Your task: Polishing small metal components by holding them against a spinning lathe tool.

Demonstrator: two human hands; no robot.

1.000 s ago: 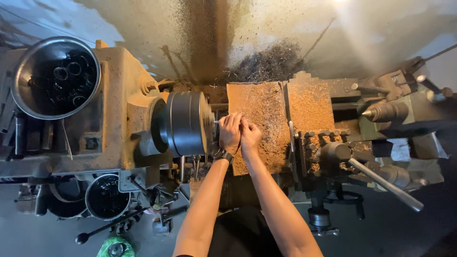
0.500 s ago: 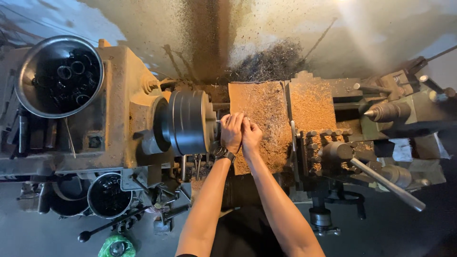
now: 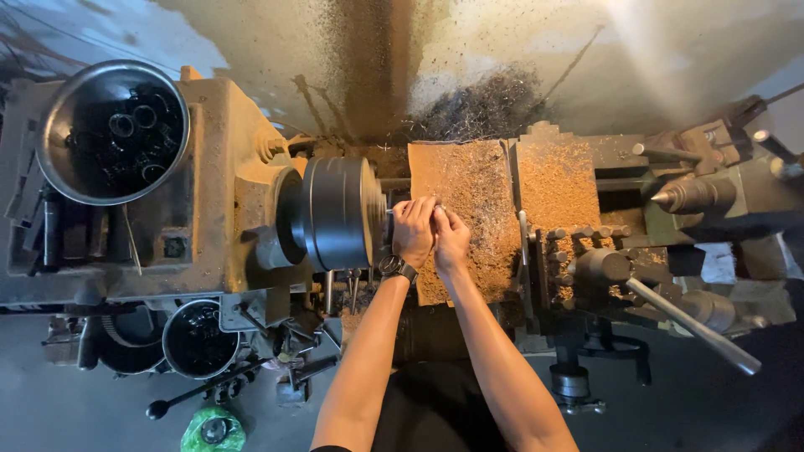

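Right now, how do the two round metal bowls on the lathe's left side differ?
The upper bowl is larger, sits on top of the headstock and holds dark ring-shaped parts; the lower bowl is smaller, sits below the machine's front edge, and its contents look dark and unclear. Both are round, open-topped metal.

- Lathe chuck: the landmark, at centre.
- Left hand and right hand: together, just right of the chuck.
- Chip-covered carriage: right of the chuck, beneath the hands.
- Tailstock centre: far right of the chuck.
- Bowl of metal rings: left of the chuck, on the headstock.
- Small bowl: below-left of the chuck.
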